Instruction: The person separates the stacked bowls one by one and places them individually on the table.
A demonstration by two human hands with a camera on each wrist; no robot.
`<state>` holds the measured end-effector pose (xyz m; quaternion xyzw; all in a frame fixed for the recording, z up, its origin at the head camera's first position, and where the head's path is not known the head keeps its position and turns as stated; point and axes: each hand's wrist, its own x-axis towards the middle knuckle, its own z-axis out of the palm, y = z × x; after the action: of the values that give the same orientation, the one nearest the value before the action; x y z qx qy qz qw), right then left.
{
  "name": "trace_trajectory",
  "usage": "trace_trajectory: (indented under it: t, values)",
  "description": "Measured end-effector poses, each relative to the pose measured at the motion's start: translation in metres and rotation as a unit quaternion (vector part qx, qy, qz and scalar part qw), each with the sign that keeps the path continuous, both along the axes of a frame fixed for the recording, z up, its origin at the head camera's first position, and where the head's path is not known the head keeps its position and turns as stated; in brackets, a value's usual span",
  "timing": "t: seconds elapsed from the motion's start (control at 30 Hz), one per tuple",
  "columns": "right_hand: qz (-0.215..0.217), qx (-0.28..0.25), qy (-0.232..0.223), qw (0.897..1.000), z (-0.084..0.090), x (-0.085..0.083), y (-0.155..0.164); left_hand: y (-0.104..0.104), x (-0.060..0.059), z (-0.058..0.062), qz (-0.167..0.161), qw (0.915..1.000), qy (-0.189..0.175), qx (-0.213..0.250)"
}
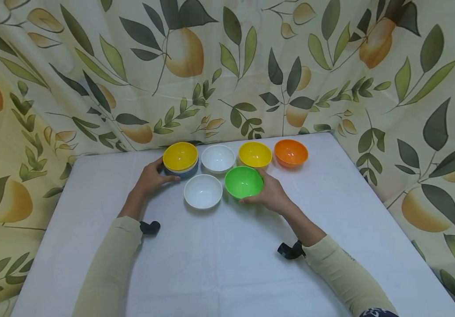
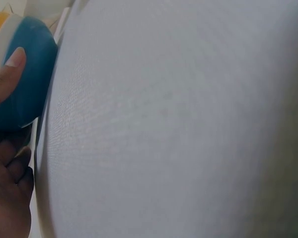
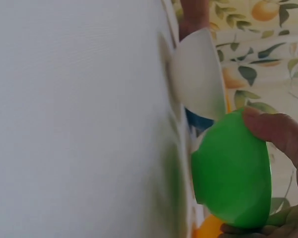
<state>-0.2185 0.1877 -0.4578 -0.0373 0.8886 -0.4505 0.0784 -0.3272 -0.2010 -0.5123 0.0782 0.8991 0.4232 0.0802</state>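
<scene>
Green bowl [image 1: 244,182]: upright on the white table [image 1: 219,259], front row, just right of a white bowl [image 1: 203,190].
Right hand [image 1: 271,193]: on the green bowl's right side — thumb at the near wall, fingers round the far side, curled in a grip on it.
Bowl stack [image 1: 181,160]: yellow bowl on top, blue bowl [image 2: 27,74] at the bottom; back row, far left.
Left hand [image 1: 151,178]: against the stack's left side, thumb [image 2: 5,74] pressed on the blue wall, fingers curled about it.
Back row, rightward of the stack: second white bowl [image 1: 218,158], yellow bowl [image 1: 255,154], orange bowl [image 1: 290,152] — none touched.
Backdrop: leaf-and-fruit curtain [image 1: 227,66].
</scene>
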Motion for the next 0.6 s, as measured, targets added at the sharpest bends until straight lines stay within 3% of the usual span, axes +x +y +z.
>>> trace_trajectory:
  t: [0.23,0.6]
  values:
    - [0.001,-0.001,0.011,1.0,-0.014,0.002,0.0,-0.001,0.001,0.0,-0.004,1.0,0.003,0.003]
    - [-0.001,-0.012,0.009,1.0,-0.016,0.003,-0.001,-0.001,0.002,0.003,-0.011,0.9999,0.01,0.008]
